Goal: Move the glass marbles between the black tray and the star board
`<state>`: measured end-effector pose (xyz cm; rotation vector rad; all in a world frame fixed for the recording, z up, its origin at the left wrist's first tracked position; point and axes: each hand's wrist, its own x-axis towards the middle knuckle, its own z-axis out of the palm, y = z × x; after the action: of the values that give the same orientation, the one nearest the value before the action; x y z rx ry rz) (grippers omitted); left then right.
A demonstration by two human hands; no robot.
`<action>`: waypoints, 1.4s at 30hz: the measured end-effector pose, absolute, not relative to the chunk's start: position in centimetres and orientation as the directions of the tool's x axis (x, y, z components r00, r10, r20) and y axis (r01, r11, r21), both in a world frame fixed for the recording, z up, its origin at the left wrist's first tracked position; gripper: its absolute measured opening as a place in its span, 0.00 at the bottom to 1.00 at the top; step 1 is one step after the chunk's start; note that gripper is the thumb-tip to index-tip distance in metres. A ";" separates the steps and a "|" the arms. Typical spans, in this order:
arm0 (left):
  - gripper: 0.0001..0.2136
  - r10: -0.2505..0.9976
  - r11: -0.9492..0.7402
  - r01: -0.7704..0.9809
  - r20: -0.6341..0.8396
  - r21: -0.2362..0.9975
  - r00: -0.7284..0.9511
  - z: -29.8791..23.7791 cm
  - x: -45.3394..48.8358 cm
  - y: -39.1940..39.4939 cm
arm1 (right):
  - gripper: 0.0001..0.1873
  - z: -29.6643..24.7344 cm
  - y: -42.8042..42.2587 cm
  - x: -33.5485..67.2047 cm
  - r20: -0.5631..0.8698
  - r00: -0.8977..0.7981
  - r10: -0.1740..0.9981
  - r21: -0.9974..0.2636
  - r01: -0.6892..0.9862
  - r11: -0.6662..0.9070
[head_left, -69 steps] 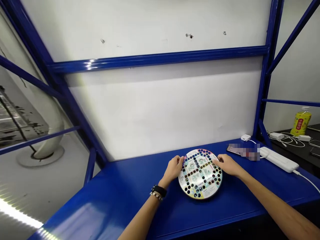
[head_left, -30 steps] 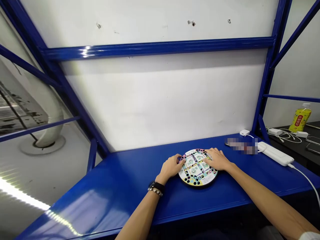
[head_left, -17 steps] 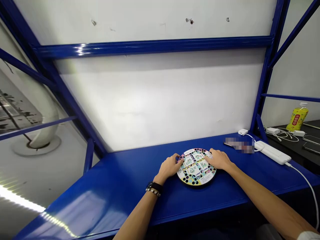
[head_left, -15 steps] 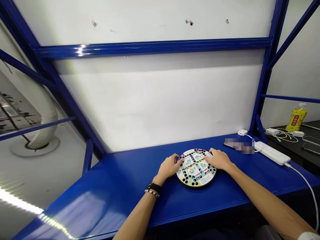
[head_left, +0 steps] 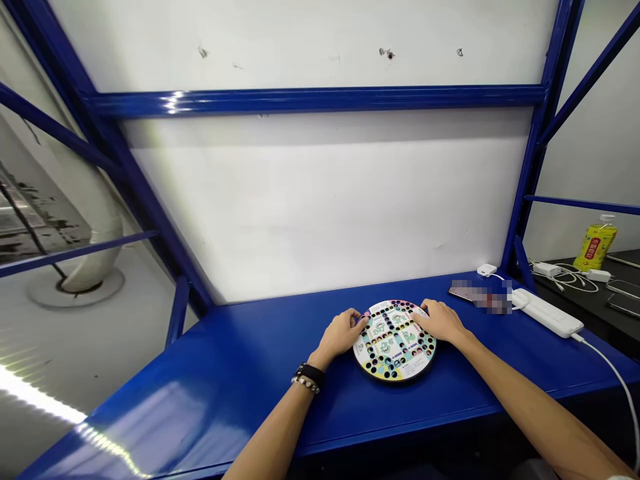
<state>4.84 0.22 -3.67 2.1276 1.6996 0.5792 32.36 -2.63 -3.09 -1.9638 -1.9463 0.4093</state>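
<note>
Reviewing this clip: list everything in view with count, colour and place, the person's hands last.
Round board: 1, white and multicoloured with dark round spots, on the blue table
Blue table: 1, blue, below the hands
Frame: 1, blue, around the table
Wall panel: 1, white, behind the table
Phone: 1, partly pixelated, table's right end
Power strip: 1, white, right of the phone
Small adapter: 1, white, behind the phone
Bottle: 1, yellow, on the black table, far right
Chargers: 2, white, near the bottle
Pipe: 1, whitish, far left
Left hand: 1, bare, board's left edge
Right hand: 1, bare, board's right edge
</note>
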 end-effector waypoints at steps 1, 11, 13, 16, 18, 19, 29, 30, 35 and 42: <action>0.16 0.976 -0.219 0.813 0.105 0.540 0.193 -3.8 4.8 0.4 | 0.19 -3.1 -2.6 32.4 0.051 0.020 0.998 -0.444 0.896 0.004; 0.21 0.952 -0.194 0.177 0.142 0.965 0.270 2.5 4.4 -3.3 | 0.36 -3.1 -1.4 33.2 0.298 0.082 0.951 -0.779 0.596 0.193; 0.21 0.956 -0.227 0.145 0.193 0.963 0.220 4.9 3.3 -5.7 | 0.39 -3.1 -1.2 33.6 0.309 0.120 0.943 -0.801 0.567 0.191; 0.20 0.941 -0.339 0.247 0.330 0.908 0.078 7.8 0.5 -8.9 | 0.36 -3.1 -1.5 33.9 0.323 0.135 0.937 -0.781 0.596 0.183; 0.19 0.896 -0.402 0.371 0.443 0.837 -0.028 8.9 -1.7 -10.1 | 0.34 -2.9 -1.9 33.8 0.329 0.117 0.937 -0.751 0.634 0.184; 0.18 0.867 -0.423 0.440 0.495 0.792 -0.057 9.0 -2.7 -10.3 | 0.33 -2.8 -2.1 33.7 0.325 0.106 0.940 -0.735 0.654 0.180; 0.12 0.932 -0.358 0.794 0.144 0.491 0.332 1.4 -4.4 -4.3 | 0.27 -2.7 -2.5 33.5 0.341 0.036 0.939 -0.663 0.717 0.213; 0.12 0.923 -0.368 0.784 0.097 0.499 0.371 1.0 -3.9 -4.1 | 0.27 -2.8 -2.5 33.5 0.359 0.029 0.933 -0.662 0.712 0.233; 0.09 0.866 -0.501 0.751 0.247 0.431 0.435 1.1 0.9 -6.6 | 0.25 -3.1 -2.5 33.3 0.379 0.016 0.925 -0.662 0.703 0.259; 0.10 0.782 -0.613 0.787 0.203 0.075 0.590 -1.0 6.0 -10.6 | 0.24 -3.0 -2.8 32.9 0.345 -0.010 0.939 -0.662 0.706 0.250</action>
<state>5.99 -10.62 -1.03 2.8209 1.3916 0.3424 32.89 -2.76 -2.98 -1.5139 -1.7721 0.3917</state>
